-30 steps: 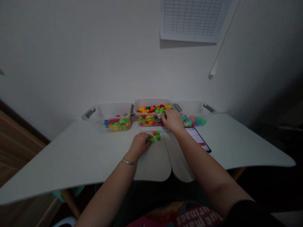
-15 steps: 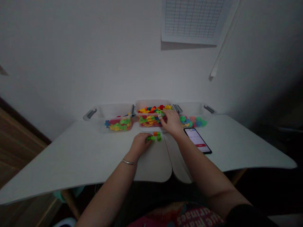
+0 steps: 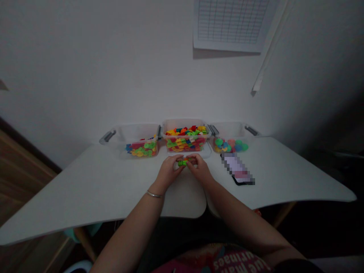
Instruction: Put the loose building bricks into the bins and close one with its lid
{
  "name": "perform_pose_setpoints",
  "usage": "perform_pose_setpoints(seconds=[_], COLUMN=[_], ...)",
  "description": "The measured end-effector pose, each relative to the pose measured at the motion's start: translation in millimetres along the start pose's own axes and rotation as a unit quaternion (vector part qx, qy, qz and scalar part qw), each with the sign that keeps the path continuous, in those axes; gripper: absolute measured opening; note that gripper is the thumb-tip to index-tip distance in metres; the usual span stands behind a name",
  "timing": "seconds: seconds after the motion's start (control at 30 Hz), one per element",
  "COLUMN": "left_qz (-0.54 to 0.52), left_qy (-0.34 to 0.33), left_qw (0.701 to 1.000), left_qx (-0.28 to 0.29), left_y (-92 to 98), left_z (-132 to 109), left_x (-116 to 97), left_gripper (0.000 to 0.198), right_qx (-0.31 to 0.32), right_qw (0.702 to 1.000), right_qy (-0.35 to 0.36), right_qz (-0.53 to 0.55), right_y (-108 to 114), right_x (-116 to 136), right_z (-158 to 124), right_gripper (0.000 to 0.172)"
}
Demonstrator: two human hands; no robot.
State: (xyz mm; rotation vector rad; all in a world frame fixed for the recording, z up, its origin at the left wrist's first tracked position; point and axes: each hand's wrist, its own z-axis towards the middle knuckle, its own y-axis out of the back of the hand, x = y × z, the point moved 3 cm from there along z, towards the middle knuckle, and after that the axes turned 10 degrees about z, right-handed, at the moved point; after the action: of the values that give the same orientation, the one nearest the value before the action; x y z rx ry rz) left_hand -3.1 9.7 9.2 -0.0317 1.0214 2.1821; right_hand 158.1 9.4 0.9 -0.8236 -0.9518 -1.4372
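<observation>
My left hand [image 3: 168,170] is closed on green toy building blocks [image 3: 182,163] low over the white table, just in front of the middle bin. From the other side my right hand [image 3: 200,167] pinches the same small cluster, its fingertips close to the left ones. An orange block [image 3: 186,158] shows partly behind the green ones. Whether all these pieces are joined cannot be made out. The clear middle bin [image 3: 186,146] is filled with mixed red, yellow, green, orange and blue blocks.
A left bin [image 3: 136,132] holds flower-like and other coloured pieces; a right bin [image 3: 230,131] holds round ones. Right of my hands lies a phone [image 3: 238,169] on the white table [image 3: 113,185]. A wall rises behind, with a printed sheet [image 3: 229,26].
My right hand has come back from the middle bin toward me and now meets my left hand at the blocks. The left hand has stayed nearly in place.
</observation>
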Motion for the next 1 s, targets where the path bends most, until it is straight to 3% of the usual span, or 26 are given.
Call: perform_pose_setpoints(seconds=[0.23,0.47,0.77,1.0], left_qz=[0.007,0.006,-0.023,-0.018], left_qy=[-0.016,0.001,0.035,0.037], left_qw=[1.000,1.000,0.997,0.998], left_qx=[0.002,0.030,0.058,0.052], left_y=[1.7,0.3,-2.5,-2.4], left_z=[0.8,-0.2,0.3,-0.1], left_x=[-4.1,-3.7,-2.2,-1.9], left_gripper=[0.034,0.035,0.028,0.030], right_qx=[0.000,0.033,-0.010,-0.118], right_qw=[0.999,0.998,0.988,0.976], right_qy=[-0.007,0.046,0.080,0.135], right_qz=[0.039,-0.033,-0.133,-0.127], right_y=[-0.5,1.0,6.3,32.4], right_x=[-10.3,-6.4,-3.5,20.2], right_z=[-5.9,-7.2,-5.6,16.9], right_gripper=[0.023,0.017,0.014,0.020])
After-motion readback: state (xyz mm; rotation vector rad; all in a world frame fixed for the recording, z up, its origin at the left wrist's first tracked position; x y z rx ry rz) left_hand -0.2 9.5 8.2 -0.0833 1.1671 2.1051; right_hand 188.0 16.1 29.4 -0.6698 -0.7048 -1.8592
